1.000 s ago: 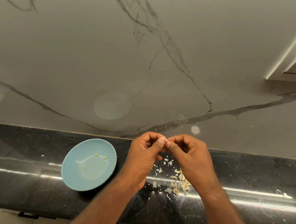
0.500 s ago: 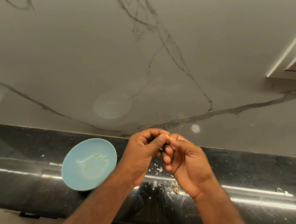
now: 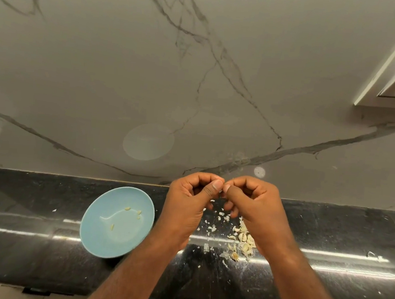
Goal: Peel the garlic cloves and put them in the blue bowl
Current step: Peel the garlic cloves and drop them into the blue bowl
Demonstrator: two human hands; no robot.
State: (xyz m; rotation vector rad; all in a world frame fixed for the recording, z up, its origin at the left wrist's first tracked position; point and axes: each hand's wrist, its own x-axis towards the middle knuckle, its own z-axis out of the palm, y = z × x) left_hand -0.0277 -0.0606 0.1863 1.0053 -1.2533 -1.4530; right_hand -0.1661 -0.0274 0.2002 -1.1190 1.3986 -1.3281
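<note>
Tiny pale clove (image 3: 221,192), mostly hidden, pinched by left hand (image 3: 186,206), right hand (image 3: 255,210)

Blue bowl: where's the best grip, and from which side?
Take the grip on the blue bowl at its left rim, coming from the left. It is shallow with a thin flared rim, and peeled cloves lie inside. The left hand, working a garlic clove with the right hand, crowds the right rim.

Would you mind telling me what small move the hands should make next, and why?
Probably peel the skin away with the thumbs: the left hand and right hand both pinch a barely visible clove between thumb and forefinger above the counter, beside the blue bowl rather than over it, so it seems unpeeled.
</note>
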